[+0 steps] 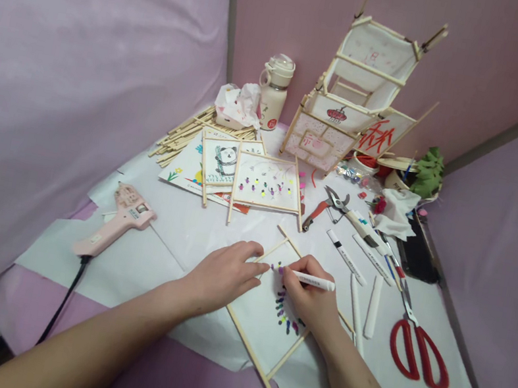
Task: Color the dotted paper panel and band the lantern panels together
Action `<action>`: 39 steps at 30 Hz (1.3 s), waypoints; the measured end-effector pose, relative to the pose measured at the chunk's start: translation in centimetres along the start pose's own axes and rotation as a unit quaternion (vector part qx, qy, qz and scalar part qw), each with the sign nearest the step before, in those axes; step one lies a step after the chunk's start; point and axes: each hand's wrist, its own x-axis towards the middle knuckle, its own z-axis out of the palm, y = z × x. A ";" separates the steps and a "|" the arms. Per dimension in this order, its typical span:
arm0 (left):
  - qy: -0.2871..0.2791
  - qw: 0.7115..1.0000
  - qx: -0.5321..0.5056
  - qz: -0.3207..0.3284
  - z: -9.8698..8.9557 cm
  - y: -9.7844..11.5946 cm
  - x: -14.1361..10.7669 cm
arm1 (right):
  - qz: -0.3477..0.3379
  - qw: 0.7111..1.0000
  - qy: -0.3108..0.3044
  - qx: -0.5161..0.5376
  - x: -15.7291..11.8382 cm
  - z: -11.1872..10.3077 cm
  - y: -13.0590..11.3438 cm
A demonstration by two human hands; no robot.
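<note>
My right hand (313, 297) is closed round a white marker (312, 281), its purple tip down at the paper. Beneath it lies a wooden-stick frame (250, 343) with white paper (254, 317) across it, set at a slant on the table. A curved row of purple, green, yellow and dark dabs (280, 305) runs along the paper, partly covered by my right hand. My left hand (224, 275) rests on the frame's upper left side with its fingers spread, the fingertips close to the marker tip. It covers part of the stick there.
A pink glue gun (121, 223) with a cord lies left. Behind are drawn panels (268, 182), sticks (181, 140), a bottle (274, 93) and a tall stick-built structure (328, 126). Red-handled scissors (419, 353), pruning shears (332, 203), loose markers (346, 258) and a plant (427, 173) are on the right.
</note>
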 end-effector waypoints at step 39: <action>-0.005 1.000 -0.010 -0.004 -0.3 0.2 0.1 | 0.001 1.000 0.010 0.001 -0.1 0.0 0.1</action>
